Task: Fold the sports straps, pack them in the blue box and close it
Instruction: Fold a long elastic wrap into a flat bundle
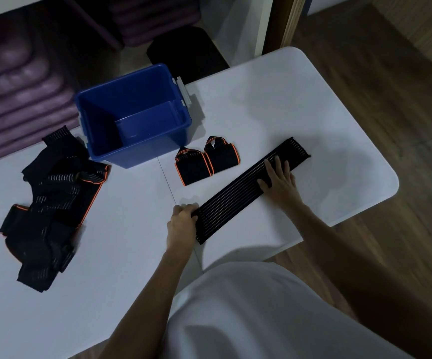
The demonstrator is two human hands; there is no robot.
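Note:
A long black ribbed strap [238,193] lies flat and diagonal on the white table [121,255]. My left hand [182,224] grips its near end, fingers curled over the edge. My right hand [279,181] presses flat on the strap's middle with straight fingers. Two folded black straps with orange trim [207,160] sit side by side in front of the blue box [142,154]. The box stands open with nothing visible inside. A heap of unfolded black straps [51,206] lies at the left.
The box has grey latches [183,90] on its sides; no lid is in view. Purple cushions [15,99] and a black stool [186,51] stand beyond the table's far edge. Wooden floor [391,112] lies to the right. A seam [167,177] runs across the table's middle.

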